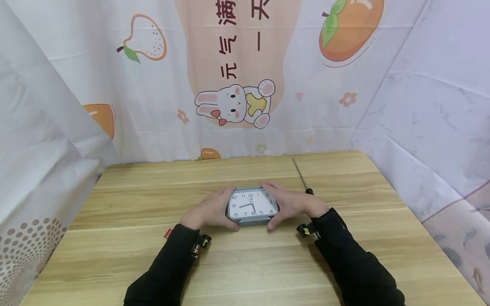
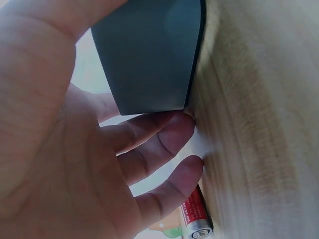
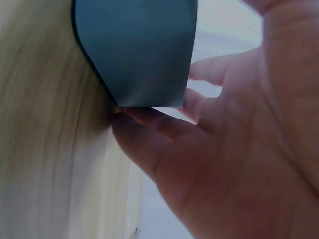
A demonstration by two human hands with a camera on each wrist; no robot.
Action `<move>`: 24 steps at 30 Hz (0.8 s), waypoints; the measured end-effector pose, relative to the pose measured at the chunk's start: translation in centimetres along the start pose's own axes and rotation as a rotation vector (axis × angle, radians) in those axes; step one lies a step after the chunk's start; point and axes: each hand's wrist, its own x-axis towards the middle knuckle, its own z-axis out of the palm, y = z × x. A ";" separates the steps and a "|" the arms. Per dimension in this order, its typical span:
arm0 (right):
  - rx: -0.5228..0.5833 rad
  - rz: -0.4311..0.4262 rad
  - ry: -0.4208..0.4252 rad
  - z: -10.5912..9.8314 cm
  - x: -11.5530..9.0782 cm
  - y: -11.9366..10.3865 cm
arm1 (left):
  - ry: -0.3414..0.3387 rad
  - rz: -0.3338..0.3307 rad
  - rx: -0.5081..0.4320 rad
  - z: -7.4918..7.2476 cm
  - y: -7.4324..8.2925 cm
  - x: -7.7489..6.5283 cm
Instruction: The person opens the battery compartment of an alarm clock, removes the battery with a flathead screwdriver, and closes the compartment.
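Observation:
A grey-blue rectangular alarm clock (image 1: 252,205) with a white numbered face lies face up on the wooden table. My left hand (image 1: 212,209) grips its left end, thumb at the near edge and fingers round the far edge. On the opposite end, my right hand (image 1: 289,203) holds it the same way. Both wrist views show the clock's smooth dark side (image 2: 152,59) between thumb and fingers, its lower edge close to the wood. A red battery with a silver end (image 2: 195,216) lies just beyond the left fingers; the head view does not show it.
A screwdriver (image 1: 300,175) with a thin metal shaft and black handle lies behind my right hand, its handle partly hidden by the wrist. The wooden table (image 1: 245,267) ends at a printed curtain (image 1: 153,93) at the back. White sheets hang at both sides.

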 end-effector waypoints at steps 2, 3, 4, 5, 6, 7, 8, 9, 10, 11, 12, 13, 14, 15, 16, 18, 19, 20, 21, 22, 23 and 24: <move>0.008 0.011 -0.004 -0.1 -0.1 0.1 | -0.003 -0.005 0.002 0.0 0.0 0.0; 0.009 0.016 -0.005 -0.2 -0.2 0.1 | -0.003 -0.009 0.002 0.0 0.0 0.0; 0.010 0.020 -0.005 -0.2 -0.2 0.1 | -0.004 -0.012 0.003 0.0 0.0 0.0; 0.010 0.024 -0.005 -0.3 -0.2 0.0 | -0.006 -0.012 0.003 0.0 0.1 0.0; 0.010 0.025 -0.007 -0.3 -0.2 0.0 | -0.006 -0.014 0.004 0.0 0.1 0.0; 0.011 0.025 -0.009 -0.3 -0.2 0.0 | -0.007 -0.014 0.001 0.0 0.1 0.0; 0.010 0.023 -0.010 -0.3 -0.2 0.0 | -0.008 -0.014 -0.002 0.0 0.1 -0.1; 0.012 0.023 -0.013 -0.3 -0.2 0.0 | -0.008 -0.015 -0.005 0.0 0.2 -0.1; 0.016 0.023 -0.014 -0.3 -0.2 0.0 | -0.009 -0.016 -0.006 0.0 0.2 -0.2; 0.019 0.025 -0.015 -0.3 -0.2 0.0 | -0.009 -0.018 -0.008 -0.1 0.2 -0.2; 0.023 0.027 -0.015 -0.3 -0.2 0.0 | -0.009 -0.023 -0.006 -0.1 0.2 -0.2; 0.024 0.030 -0.015 -0.3 -0.2 0.0 | -0.009 -0.025 -0.009 -0.1 0.3 -0.3; 0.027 0.034 -0.015 -0.3 -0.2 0.0 | -0.010 -0.030 -0.009 -0.1 0.3 -0.3; 0.030 0.039 -0.015 -0.3 -0.2 -0.1 | -0.009 -0.033 -0.008 0.0 0.2 -0.3; 0.032 0.040 -0.014 -0.3 -0.2 -0.1 | -0.011 -0.037 -0.004 0.0 0.2 -0.3; 0.030 0.041 -0.013 -0.3 -0.2 0.0 | -0.012 -0.042 -0.002 0.1 0.2 -0.3; 0.029 0.040 -0.013 -0.2 -0.2 0.0 | -0.015 -0.045 -0.001 0.1 0.2 -0.3; 0.029 0.038 -0.010 -0.2 -0.2 0.1 | -0.015 -0.050 0.003 0.2 0.2 -0.3; 0.030 0.037 -0.007 -0.2 -0.2 0.1 | -0.014 -0.052 0.006 0.2 0.2 -0.3; 0.030 0.036 -0.005 -0.2 -0.2 0.1 | -0.015 -0.057 0.009 0.2 0.2 -0.3; 0.029 0.035 -0.004 -0.2 -0.3 0.1 | -0.017 -0.061 0.010 0.2 0.3 -0.3; 0.027 0.033 -0.003 -0.2 -0.3 0.1 | -0.019 -0.064 0.013 0.2 0.3 -0.3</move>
